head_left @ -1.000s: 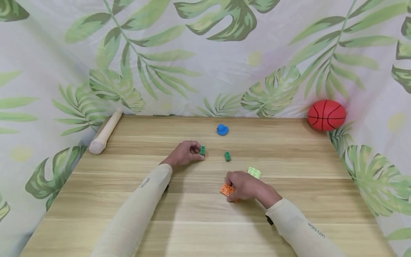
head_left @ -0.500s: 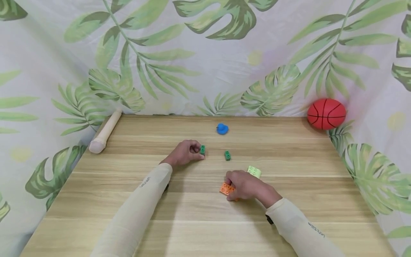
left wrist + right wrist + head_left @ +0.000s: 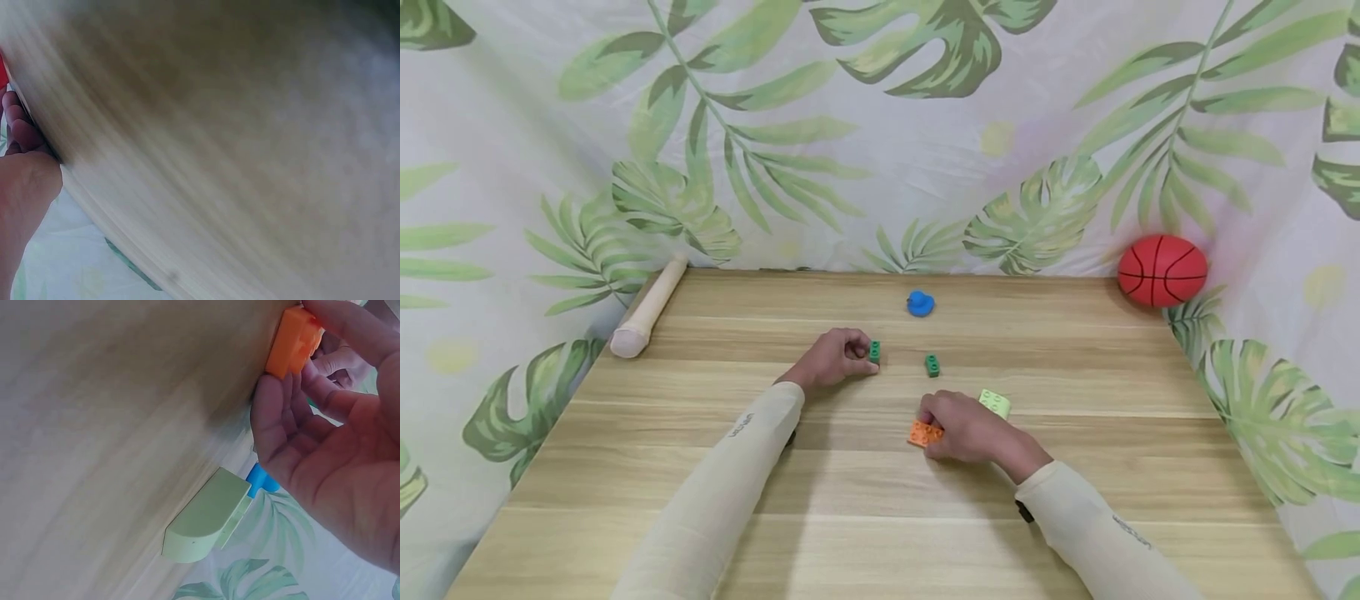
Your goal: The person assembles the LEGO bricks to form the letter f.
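My left hand [image 3: 833, 357] pinches a small green toy brick [image 3: 875, 351] upright, with two studs showing, at the middle of the table. In the left wrist view only part of that hand [image 3: 28, 181] shows, at the left edge, and its brick is out of sight. My right hand [image 3: 964, 427] grips an orange toy brick [image 3: 923, 434] between thumb and fingers, close over the wood. In the right wrist view the orange brick [image 3: 289, 341] sits at the fingertips. A second green brick [image 3: 932, 365] stands between and beyond the hands.
Just beyond my right hand lies a light green brick [image 3: 995, 403], rounded at one end in the right wrist view. A blue rubber duck [image 3: 920, 303] is near the back edge. A microphone-shaped stick [image 3: 651, 308] lies back left; a red basketball [image 3: 1162, 270] is back right.
My right hand has shifted slightly left and away from me, carrying the orange brick, which has turned a little. The left hand stays in place with its green brick.
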Demonstrator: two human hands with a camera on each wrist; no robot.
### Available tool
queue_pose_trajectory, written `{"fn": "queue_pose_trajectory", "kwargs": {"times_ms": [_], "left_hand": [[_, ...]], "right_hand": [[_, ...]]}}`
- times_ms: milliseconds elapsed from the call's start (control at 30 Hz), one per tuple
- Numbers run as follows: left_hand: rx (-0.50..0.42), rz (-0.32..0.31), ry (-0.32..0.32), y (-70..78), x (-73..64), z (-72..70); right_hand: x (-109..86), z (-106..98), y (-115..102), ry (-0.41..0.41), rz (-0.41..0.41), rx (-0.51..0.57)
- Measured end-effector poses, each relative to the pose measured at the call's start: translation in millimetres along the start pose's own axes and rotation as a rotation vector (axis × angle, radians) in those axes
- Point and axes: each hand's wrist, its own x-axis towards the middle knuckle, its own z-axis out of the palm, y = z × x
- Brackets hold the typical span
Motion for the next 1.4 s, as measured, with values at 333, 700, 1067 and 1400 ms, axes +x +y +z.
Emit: {"fn": "queue_pose_trajectory", "kwargs": {"times_ms": [333, 700, 1067, 1400], "left_hand": [[-0.012, -0.009, -0.001, -1.8, -1.5, 0.6], [-0.028, -0.005, -0.009, -1.2, -1.2, 0.8], [0.006, 0.012, -0.006, -0.5, -0.5, 0.1], [-0.007, 0.025, -0.005, 1.5, -1.6, -1.9]], "right_hand": [[25.8, -17, -3, 0.105, -0.035, 0.013], [74.4, -36, -26, 0.339, -0.085, 0.061], [103.2, -21, -36, 0.379, -0.124, 0.099], [104.7, -23, -30, 0.395, -0.130, 0.050]]}}
